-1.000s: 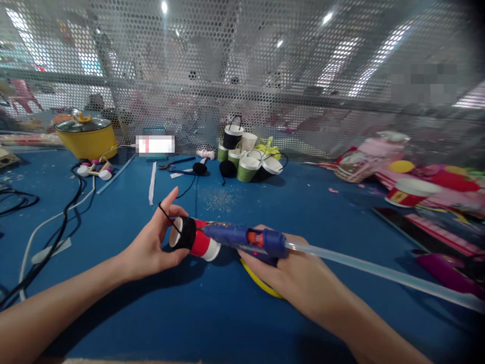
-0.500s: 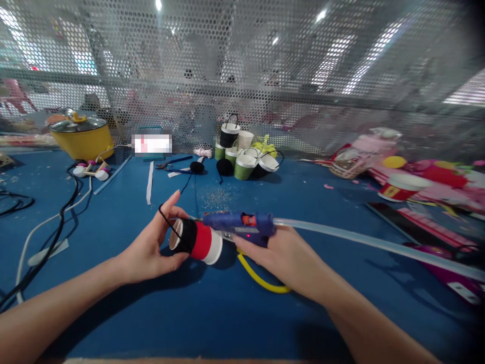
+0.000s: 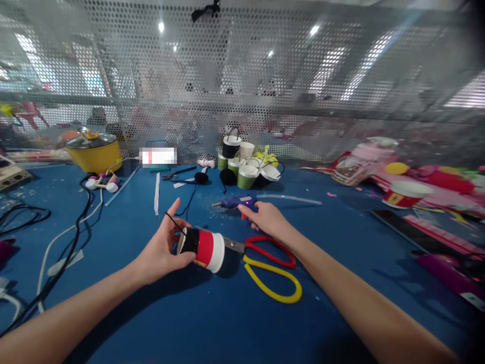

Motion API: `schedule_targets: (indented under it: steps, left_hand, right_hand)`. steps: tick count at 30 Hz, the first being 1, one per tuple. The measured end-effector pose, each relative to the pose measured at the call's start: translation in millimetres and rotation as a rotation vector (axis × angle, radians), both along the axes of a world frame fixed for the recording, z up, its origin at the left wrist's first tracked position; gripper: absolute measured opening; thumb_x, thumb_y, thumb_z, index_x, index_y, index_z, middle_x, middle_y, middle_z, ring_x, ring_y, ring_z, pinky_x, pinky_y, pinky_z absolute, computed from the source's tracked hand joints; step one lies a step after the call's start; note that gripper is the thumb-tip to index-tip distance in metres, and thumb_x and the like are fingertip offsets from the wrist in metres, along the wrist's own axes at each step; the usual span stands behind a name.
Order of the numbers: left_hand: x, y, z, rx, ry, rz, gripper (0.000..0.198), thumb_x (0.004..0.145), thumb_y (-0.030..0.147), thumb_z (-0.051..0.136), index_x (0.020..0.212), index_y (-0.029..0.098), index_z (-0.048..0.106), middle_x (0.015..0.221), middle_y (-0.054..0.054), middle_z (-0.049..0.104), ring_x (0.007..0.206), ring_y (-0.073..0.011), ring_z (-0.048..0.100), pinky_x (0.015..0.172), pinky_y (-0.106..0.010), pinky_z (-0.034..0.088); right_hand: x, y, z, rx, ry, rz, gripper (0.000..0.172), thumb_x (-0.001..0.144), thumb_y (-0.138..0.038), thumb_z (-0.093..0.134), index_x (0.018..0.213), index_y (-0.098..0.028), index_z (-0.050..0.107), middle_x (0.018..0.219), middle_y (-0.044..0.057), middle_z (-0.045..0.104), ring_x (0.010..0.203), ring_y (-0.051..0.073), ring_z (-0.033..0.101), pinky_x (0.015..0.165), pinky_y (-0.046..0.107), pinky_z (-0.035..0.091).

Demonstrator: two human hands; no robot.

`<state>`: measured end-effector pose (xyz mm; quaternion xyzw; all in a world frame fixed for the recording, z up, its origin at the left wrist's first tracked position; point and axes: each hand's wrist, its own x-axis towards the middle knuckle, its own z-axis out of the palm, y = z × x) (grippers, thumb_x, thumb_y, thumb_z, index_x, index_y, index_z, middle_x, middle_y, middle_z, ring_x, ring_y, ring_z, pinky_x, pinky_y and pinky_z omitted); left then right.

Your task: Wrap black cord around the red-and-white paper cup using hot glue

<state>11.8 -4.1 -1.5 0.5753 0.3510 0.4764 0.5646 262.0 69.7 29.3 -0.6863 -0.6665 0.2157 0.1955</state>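
"Between the thumb and fingers of the left hand (image 3: 161, 255): is that where the cup (image 3: 206, 248) is?"

"Yes, gripped on its side, long axis running left to right, black-banded end toward the palm, white end facing right and dipping slightly. A black cord (image 3: 175, 222) runs from it up to the raised index finger."

"And the right hand (image 3: 267, 218)?"

"Wrapped around the glue gun (image 3: 235, 202), beyond the cup and to its right. The nozzle points left, apart from the cup. Whether the gun rests on the table (image 3: 242, 328), I can't tell."

"What lies between them?"

"Scissors (image 3: 235, 245), on the table, blades running in behind the cup."

"Any writing?"

"None I can read. Gold marks on the cup's red band are too small, the gun's pale label (image 3: 243, 199) is illegible, and so is the yellow patch on the red-and-white tub (image 3: 405, 194) at far right."
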Motion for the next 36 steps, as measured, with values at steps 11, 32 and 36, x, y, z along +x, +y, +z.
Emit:
schedule_targets:
  steps: [11,32,36]
  left_hand:
    - [-2.4,0.5,-0.1,0.007,0.062,-0.032,0.103,0.064,0.01,0.069,0.142,0.034,0.006,0.107,-0.004,0.047,0.097,-0.02,0.053,0.081,-0.032,0.044]
    - [1.2,-6.7,6.2,0.035,-0.05,-0.13,0.099,0.064,0.017,0.074,0.141,0.03,0.013,0.103,-0.004,0.049,0.1,-0.0208,0.05,0.089,-0.038,0.039]
    - [1.0,-9.4,5.9,0.105,-0.032,-0.151,0.097,0.066,0.014,0.072,0.141,0.033,0.014,0.107,-0.005,0.048,0.105,-0.0211,0.048,0.093,-0.038,0.037]
  right_hand:
    - [-58.6,-25.2,31.5,0.226,-0.074,0.488,0.016,0.08,-0.033,0.059,0.079,-0.02,0.068,0.085,0.004,0.064,0.084,0.017,0.058,0.077,0.028,0.043]
    - [-67.8,-50.3,31.3,0.0,0.493,0.475,0.019,0.078,-0.031,0.057,0.066,-0.017,0.053,0.062,-0.004,0.05,0.059,0.009,0.043,0.055,0.023,0.034]
    - [-66.5,-51.7,27.2,-0.004,0.448,0.47,0.02,0.08,-0.03,0.055,0.065,-0.017,0.05,0.061,-0.004,0.048,0.059,0.009,0.043,0.055,0.024,0.033]
